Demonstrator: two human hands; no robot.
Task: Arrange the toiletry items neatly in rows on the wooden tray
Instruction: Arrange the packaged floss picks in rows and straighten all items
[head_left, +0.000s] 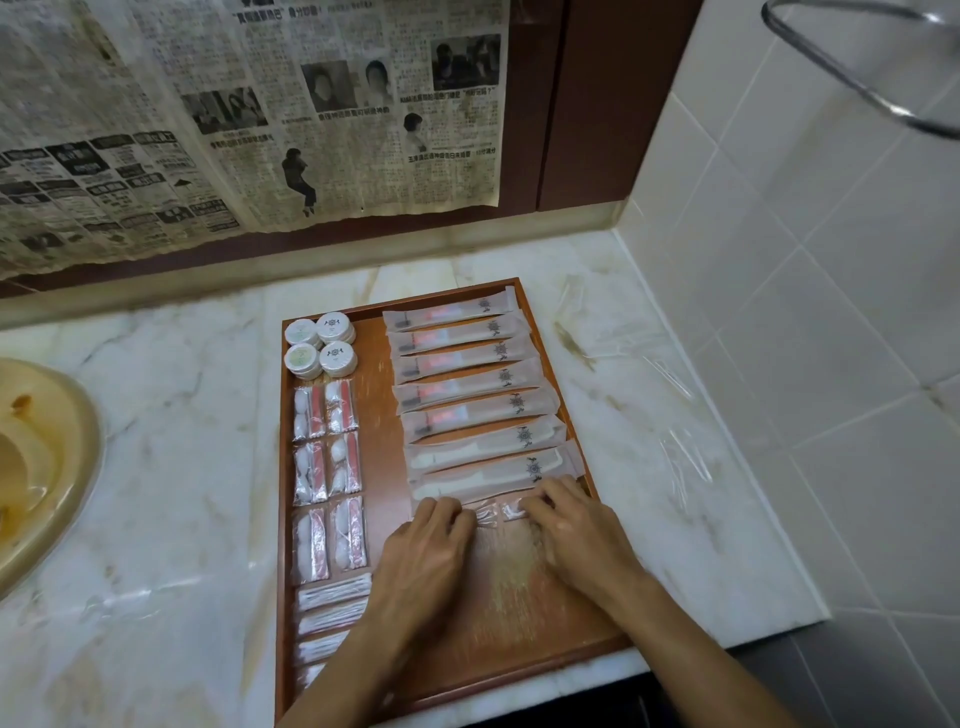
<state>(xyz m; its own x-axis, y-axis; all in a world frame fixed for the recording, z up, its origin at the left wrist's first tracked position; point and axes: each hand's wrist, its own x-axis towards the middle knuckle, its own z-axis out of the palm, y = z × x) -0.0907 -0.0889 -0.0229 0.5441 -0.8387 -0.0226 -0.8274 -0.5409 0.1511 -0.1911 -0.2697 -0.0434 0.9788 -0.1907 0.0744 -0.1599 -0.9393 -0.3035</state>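
On the wooden tray (382, 431), near its front half, both hands rest palm-down with fingers bent at a small clear packet (493, 512) lying just below the lowest long sachet. Left hand (423, 551): its grip has the fingertips pressed onto the packet's left end. Right hand (574, 525): its grip has the fingertips pressing or pinching the right end; which of the two cannot be told.

Tray contents, left to right: four round white soap discs (320, 345) at the far left corner; below them six clear packets of cotton and red sticks (327, 475) in two columns; below those a stack of cotton-swab packets (332, 618); on the right side, nine long frosted sachets (475, 384) in a row, each lying crosswise, slightly tilted.

Marble surface (171, 467) carries the tray. A yellowish basin (47, 467) sits at the left edge. Loose clear wrappers (628, 353) lie right of the tray. Newspaper (249, 109) hangs on the back wall; white tiles (831, 312) cover the right wall.
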